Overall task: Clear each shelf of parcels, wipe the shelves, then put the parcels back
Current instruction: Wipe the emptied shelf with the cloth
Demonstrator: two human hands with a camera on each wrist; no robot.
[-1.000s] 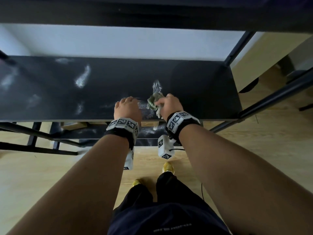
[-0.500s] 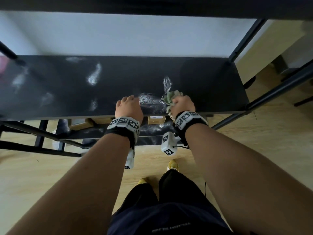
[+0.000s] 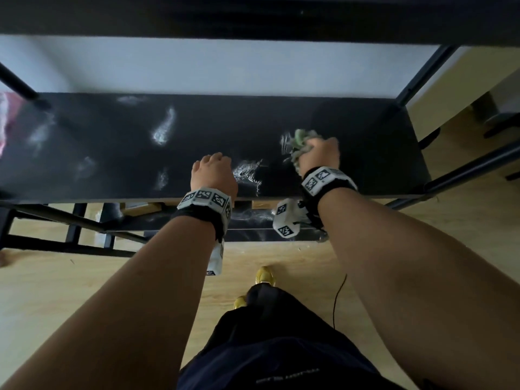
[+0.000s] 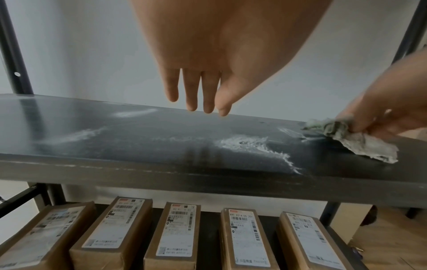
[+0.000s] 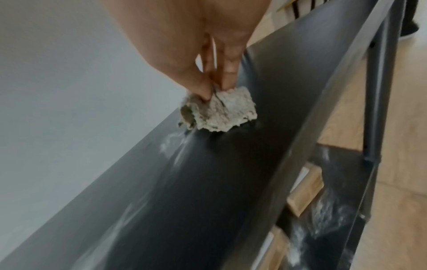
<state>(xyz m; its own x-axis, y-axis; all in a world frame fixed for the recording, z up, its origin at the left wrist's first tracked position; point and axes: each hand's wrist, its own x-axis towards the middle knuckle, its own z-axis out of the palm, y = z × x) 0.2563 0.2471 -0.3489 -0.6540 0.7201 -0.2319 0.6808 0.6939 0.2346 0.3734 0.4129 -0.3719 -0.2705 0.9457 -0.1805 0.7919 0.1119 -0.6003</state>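
Observation:
A black shelf [image 3: 112,153] [image 4: 115,142] [image 5: 231,182] carries white dusty smears [image 3: 164,129] [image 4: 249,144] and no parcels. My right hand [image 3: 319,154] [image 5: 208,76] pinches a crumpled grey-green cloth [image 3: 299,143] [image 4: 360,138] [image 5: 219,109] and presses it on the shelf's right part. My left hand [image 3: 213,173] [image 4: 198,91] hovers over the shelf's front middle with straight fingers, holding nothing. Several brown parcels [image 4: 175,233] with white labels stand in a row on the shelf below.
A black upper shelf [image 3: 253,15] spans overhead. Black frame posts [image 3: 422,71] [image 4: 13,54] stand at the corners. A white wall [image 3: 197,66] backs the shelf. Something pink [image 3: 5,119] lies at the shelf's far left. Wooden floor [image 3: 56,291] lies below.
My right hand has slid the cloth rightward and farther back across the shelf. The left hand has stayed near the front edge.

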